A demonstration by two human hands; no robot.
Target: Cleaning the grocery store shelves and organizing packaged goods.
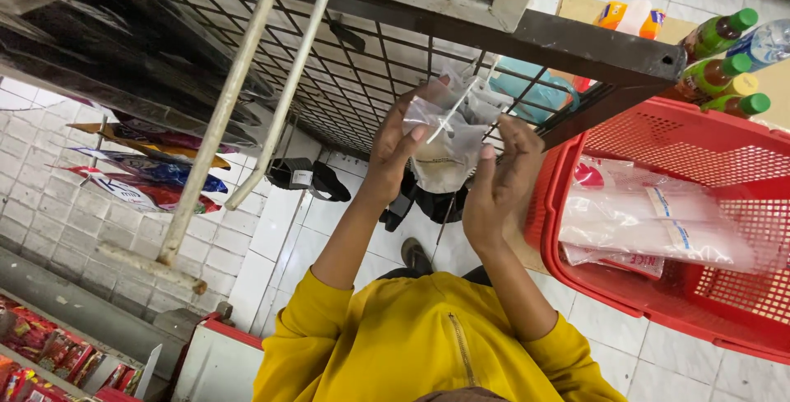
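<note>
Both my hands are raised in front of a black wire grid rack (pixel 346 81). They hold a small clear plastic bag (pixel 444 159) with pale contents and a thin white strip across its top. My left hand (pixel 393 151) pinches the bag's upper left corner. My right hand (pixel 504 176) grips its right side with the fingers up along the edge. My yellow sleeves and chest (pixel 411 344) fill the bottom of the view.
A red plastic basket (pixel 658 287) at the right holds clear wrapped packs (pixel 650 221). Green-capped bottles (pixel 724 65) lie beyond it on a cardboard sheet. Colourful snack packets (pixel 156 171) hang at the left by white metal poles (pixel 214 122). White tiled floor lies below.
</note>
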